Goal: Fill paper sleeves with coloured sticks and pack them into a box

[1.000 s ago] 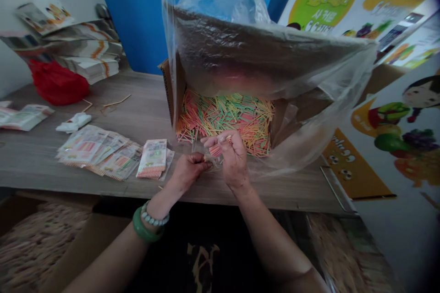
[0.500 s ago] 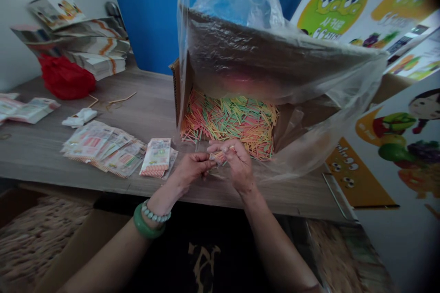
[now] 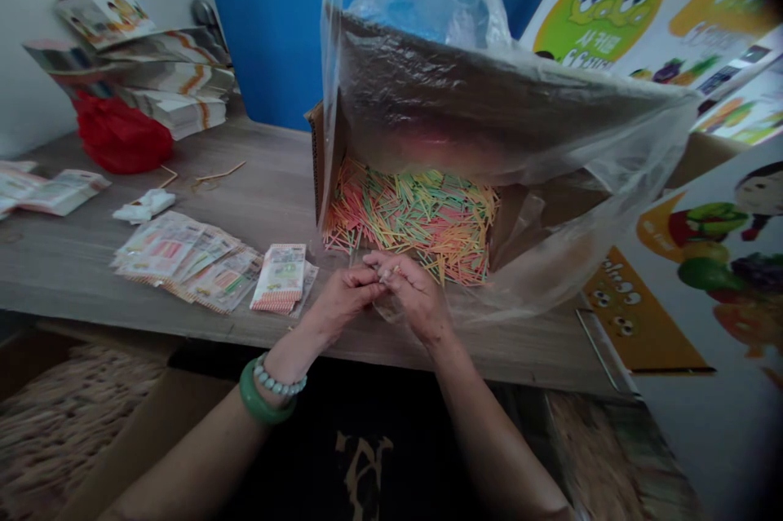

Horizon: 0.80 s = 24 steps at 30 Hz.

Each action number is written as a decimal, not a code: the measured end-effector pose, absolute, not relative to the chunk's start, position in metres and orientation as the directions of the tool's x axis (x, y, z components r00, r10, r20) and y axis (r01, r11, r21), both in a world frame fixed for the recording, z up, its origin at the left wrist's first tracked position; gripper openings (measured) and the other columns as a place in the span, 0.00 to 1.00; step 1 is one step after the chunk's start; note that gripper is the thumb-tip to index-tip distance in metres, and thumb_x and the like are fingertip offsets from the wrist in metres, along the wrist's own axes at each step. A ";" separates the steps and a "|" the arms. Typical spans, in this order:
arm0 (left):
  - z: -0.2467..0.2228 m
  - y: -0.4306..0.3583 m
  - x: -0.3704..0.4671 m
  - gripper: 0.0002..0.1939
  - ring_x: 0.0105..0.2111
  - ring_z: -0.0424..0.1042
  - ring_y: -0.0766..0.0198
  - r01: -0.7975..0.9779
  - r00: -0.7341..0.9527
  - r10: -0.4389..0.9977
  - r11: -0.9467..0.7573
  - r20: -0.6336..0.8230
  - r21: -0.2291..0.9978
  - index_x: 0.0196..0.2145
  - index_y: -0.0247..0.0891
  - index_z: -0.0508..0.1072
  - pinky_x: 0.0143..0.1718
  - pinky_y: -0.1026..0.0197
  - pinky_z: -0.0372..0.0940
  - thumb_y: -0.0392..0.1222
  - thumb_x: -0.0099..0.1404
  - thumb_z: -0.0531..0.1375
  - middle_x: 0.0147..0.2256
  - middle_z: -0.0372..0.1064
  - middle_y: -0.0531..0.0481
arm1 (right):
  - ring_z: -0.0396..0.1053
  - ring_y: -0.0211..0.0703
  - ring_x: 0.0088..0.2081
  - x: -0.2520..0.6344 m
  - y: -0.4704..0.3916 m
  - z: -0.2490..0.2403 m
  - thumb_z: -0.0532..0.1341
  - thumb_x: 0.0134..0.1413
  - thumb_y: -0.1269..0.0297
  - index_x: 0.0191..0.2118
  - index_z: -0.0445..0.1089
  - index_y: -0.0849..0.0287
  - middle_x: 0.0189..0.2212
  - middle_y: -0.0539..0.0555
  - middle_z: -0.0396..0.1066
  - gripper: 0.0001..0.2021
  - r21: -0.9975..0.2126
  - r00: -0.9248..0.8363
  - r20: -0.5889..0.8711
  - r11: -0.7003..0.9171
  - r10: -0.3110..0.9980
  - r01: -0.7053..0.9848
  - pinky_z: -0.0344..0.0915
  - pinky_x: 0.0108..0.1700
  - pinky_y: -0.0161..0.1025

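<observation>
My left hand [image 3: 346, 298] and my right hand [image 3: 414, 297] meet fingertip to fingertip at the front of an open cardboard box [image 3: 315, 166]. Both are closed in a pinch. A small clear plastic packet is between them, mostly covered by my fingers; a few thin coloured sticks seem to show at my right fingertips. Inside the box lies a heap of short pink, green, yellow and orange sticks [image 3: 416, 215]. To the left of my left hand lies a small stack of printed packets [image 3: 280, 278], with a fanned pile of packets [image 3: 183, 260] farther left.
A clear plastic liner [image 3: 550, 293] spills over the box's right side onto the table. Crumpled white tissue [image 3: 145, 206], a red bag [image 3: 122, 134] and stacks of printed packaging [image 3: 183, 113] stand at the left. Printed boards [image 3: 703, 260] rise on the right.
My right fingers have closed in over the packet and sticks, which showed more plainly before. My left hand has hardly moved. The whole view has shifted slightly.
</observation>
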<state>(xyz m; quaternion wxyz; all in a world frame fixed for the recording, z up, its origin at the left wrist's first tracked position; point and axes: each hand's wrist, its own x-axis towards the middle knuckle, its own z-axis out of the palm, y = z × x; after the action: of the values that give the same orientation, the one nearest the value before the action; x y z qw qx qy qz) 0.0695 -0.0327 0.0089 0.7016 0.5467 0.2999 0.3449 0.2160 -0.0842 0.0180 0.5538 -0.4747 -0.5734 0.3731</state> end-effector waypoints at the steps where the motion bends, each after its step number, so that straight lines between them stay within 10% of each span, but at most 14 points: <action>1: 0.006 -0.030 0.070 0.12 0.35 0.69 0.63 -0.192 0.554 0.833 0.130 -0.002 0.973 0.25 0.38 0.82 0.34 0.62 0.64 0.50 0.53 0.73 0.34 0.74 0.48 | 0.72 0.48 0.57 0.218 -0.083 0.018 0.59 0.65 0.52 0.37 0.72 0.52 0.51 0.53 0.78 0.11 -0.951 0.041 0.272 0.261 0.962 0.167 0.63 0.63 0.52; 6: -0.003 -0.016 0.067 0.14 0.34 0.72 0.62 -0.344 0.575 0.815 0.320 -0.071 0.883 0.32 0.39 0.83 0.40 0.60 0.67 0.51 0.54 0.73 0.33 0.77 0.49 | 0.69 0.47 0.61 0.237 -0.077 0.006 0.62 0.60 0.55 0.56 0.70 0.46 0.58 0.53 0.73 0.18 -0.964 0.084 0.220 0.204 0.972 0.170 0.63 0.63 0.50; 16: -0.003 -0.021 0.067 0.16 0.33 0.72 0.62 -0.284 0.590 0.805 0.283 -0.066 0.916 0.35 0.37 0.82 0.40 0.59 0.66 0.52 0.56 0.72 0.32 0.76 0.49 | 0.71 0.45 0.38 0.229 -0.082 -0.006 0.60 0.58 0.61 0.32 0.77 0.54 0.32 0.51 0.76 0.09 -0.901 0.217 0.150 0.043 0.965 0.432 0.67 0.45 0.42; 24: 0.016 -0.031 0.052 0.12 0.30 0.66 0.63 -0.222 0.449 0.893 0.081 0.028 0.972 0.22 0.38 0.78 0.29 0.61 0.62 0.48 0.57 0.68 0.31 0.70 0.49 | 0.70 0.46 0.37 0.205 -0.083 -0.003 0.62 0.52 0.56 0.34 0.75 0.55 0.31 0.50 0.74 0.09 -0.969 0.098 0.062 0.036 0.993 0.246 0.65 0.43 0.42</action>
<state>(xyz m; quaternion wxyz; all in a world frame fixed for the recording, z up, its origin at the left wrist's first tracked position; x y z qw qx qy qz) 0.0516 -0.0314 0.0164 0.6642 0.5321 0.3151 0.4200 0.2045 -0.0826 -0.0031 0.4724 -0.5708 -0.5430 0.3953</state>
